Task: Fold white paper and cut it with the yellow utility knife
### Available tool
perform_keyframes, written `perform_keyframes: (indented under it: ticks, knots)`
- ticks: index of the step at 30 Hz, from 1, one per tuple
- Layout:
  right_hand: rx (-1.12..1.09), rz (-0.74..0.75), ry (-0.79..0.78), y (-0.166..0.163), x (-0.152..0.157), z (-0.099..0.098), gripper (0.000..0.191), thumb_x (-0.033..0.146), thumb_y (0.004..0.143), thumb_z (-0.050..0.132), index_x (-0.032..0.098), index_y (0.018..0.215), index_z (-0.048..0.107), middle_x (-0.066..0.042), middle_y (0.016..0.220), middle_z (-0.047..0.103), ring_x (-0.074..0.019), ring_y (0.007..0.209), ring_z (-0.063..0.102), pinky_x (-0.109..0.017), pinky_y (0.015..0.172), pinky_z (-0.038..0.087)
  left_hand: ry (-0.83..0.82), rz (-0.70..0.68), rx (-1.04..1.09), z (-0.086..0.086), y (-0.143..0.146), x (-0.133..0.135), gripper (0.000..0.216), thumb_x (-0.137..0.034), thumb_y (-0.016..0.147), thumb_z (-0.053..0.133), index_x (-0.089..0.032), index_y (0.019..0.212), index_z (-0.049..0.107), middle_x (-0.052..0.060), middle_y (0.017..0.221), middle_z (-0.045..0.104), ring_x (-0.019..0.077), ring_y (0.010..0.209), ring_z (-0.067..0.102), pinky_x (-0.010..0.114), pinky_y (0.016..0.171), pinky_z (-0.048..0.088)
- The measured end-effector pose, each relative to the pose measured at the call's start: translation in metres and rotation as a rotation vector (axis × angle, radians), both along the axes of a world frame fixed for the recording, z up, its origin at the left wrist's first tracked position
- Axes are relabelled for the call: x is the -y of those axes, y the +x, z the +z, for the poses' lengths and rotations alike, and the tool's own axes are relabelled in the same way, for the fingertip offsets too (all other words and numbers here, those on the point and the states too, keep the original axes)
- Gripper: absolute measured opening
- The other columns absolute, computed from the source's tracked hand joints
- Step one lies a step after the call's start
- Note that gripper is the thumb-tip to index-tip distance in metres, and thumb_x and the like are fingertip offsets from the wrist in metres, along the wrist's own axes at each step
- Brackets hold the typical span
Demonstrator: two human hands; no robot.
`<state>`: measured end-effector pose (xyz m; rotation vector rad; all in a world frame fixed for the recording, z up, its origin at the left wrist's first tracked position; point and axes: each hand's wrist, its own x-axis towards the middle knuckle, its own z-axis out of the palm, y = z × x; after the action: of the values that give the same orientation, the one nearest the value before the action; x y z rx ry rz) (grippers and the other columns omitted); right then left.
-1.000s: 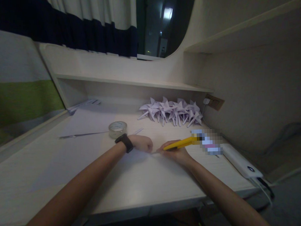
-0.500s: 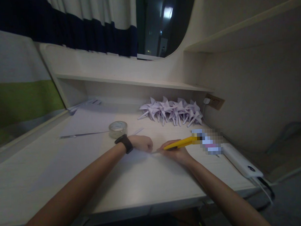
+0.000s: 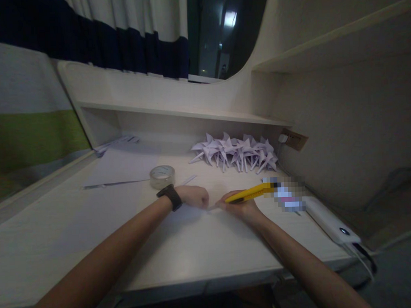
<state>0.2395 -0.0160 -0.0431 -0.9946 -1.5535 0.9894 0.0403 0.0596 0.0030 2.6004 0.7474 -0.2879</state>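
Note:
My right hand (image 3: 243,210) is closed around a yellow utility knife (image 3: 250,193), whose body slants up to the right above my fingers. Beside it, my left hand (image 3: 194,196), with a dark band on its wrist, is curled shut and rests low over the desk. A thin pale strip or stick (image 3: 212,206) spans the small gap between both hands; its kind is too blurred to tell. What the left fingers grip is hidden. Behind the left hand lies a narrow strip of white paper (image 3: 189,179), and close to the wrist stands a roll of clear tape (image 3: 162,177).
Several white paper pinwheels (image 3: 237,153) are bunched at the back of the desk (image 3: 182,262). Sheets of paper (image 3: 121,163) lie on the left. At right are a blurred-out phone-like object (image 3: 288,196), a white power bank (image 3: 331,221) with cables and a wall socket (image 3: 294,139).
Almost nothing differs. Both hands keep their places and grips, and the view has shifted very slightly.

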Motion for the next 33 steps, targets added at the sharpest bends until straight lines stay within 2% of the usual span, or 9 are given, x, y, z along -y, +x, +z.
perform_keyframes:
  ticks: [4,10,15,19,22,26,29,33]
  knots:
    - [-0.168,-0.084,-0.026,0.002,-0.003,0.003,0.026,0.033,0.057,0.084,0.018,0.076,0.072,-0.005,0.078,0.072,-0.0188,0.069,0.066,-0.031,0.066,0.055,0.027,0.002,0.006,0.001,-0.001,0.002,0.019,-0.018,0.074,0.052,-0.012,0.078,0.07,0.004,0.073,0.068,0.0139,0.063,0.052,0.022,0.058,0.039]
    - [-0.345,-0.342,-0.015,0.003,-0.009,0.004,0.031,0.034,0.057,0.085,0.017,0.077,0.069,-0.004,0.078,0.069,-0.0206,0.075,0.066,-0.037,0.072,0.059,0.066,0.047,0.111,0.006,-0.01,-0.002,0.019,-0.019,0.078,0.052,-0.012,0.083,0.069,0.005,0.081,0.068,0.0141,0.069,0.055,0.022,0.063,0.041]
    - [-0.483,-0.481,-0.014,0.005,-0.017,-0.002,0.034,0.033,0.056,0.085,0.016,0.078,0.067,-0.004,0.08,0.068,-0.0193,0.072,0.066,-0.038,0.072,0.06,0.06,0.187,0.394,0.03,-0.019,-0.001,0.026,-0.023,0.08,0.053,-0.01,0.097,0.068,0.008,0.09,0.07,0.0159,0.076,0.061,0.024,0.069,0.044]
    - [-0.501,-0.484,-0.065,0.006,-0.02,-0.003,0.035,0.032,0.054,0.085,0.014,0.076,0.066,-0.006,0.079,0.069,-0.0211,0.07,0.067,-0.039,0.07,0.061,-0.007,0.336,0.608,0.049,-0.022,0.008,0.03,-0.025,0.082,0.054,-0.008,0.103,0.066,0.012,0.1,0.069,0.0181,0.088,0.061,0.026,0.076,0.046]
    - [-0.502,-0.469,-0.067,0.005,-0.021,-0.005,0.036,0.033,0.054,0.086,0.014,0.077,0.066,-0.007,0.08,0.07,-0.0214,0.071,0.067,-0.037,0.068,0.061,-0.057,0.518,0.726,0.055,-0.023,0.017,0.03,-0.027,0.08,0.058,-0.009,0.102,0.066,0.011,0.098,0.068,0.0191,0.086,0.06,0.027,0.07,0.046]
    - [-0.523,-0.46,-0.091,0.004,-0.021,-0.007,0.037,0.032,0.051,0.087,0.014,0.077,0.068,-0.005,0.077,0.07,-0.0189,0.067,0.067,-0.034,0.066,0.061,-0.233,0.727,0.821,0.046,-0.025,0.022,0.028,-0.028,0.074,0.062,-0.013,0.097,0.063,0.006,0.081,0.063,0.0145,0.065,0.055,0.022,0.05,0.037]
    - [-0.524,-0.453,-0.087,0.002,-0.02,-0.006,0.037,0.032,0.05,0.088,0.014,0.076,0.068,-0.004,0.076,0.069,-0.0191,0.068,0.066,-0.034,0.067,0.06,-0.341,0.817,0.864,0.03,-0.028,0.018,0.02,-0.023,0.071,0.062,-0.015,0.088,0.059,0.0,0.071,0.056,0.0106,0.056,0.05,0.02,0.048,0.036]
    - [-0.465,-0.429,-0.032,-0.001,-0.015,-0.004,0.035,0.034,0.052,0.087,0.015,0.076,0.069,-0.003,0.076,0.068,-0.0186,0.07,0.065,-0.036,0.07,0.06,-0.338,0.903,0.933,0.003,-0.033,0.012,0.018,-0.021,0.07,0.063,-0.015,0.086,0.055,-0.001,0.068,0.053,0.0101,0.055,0.049,0.02,0.047,0.036]
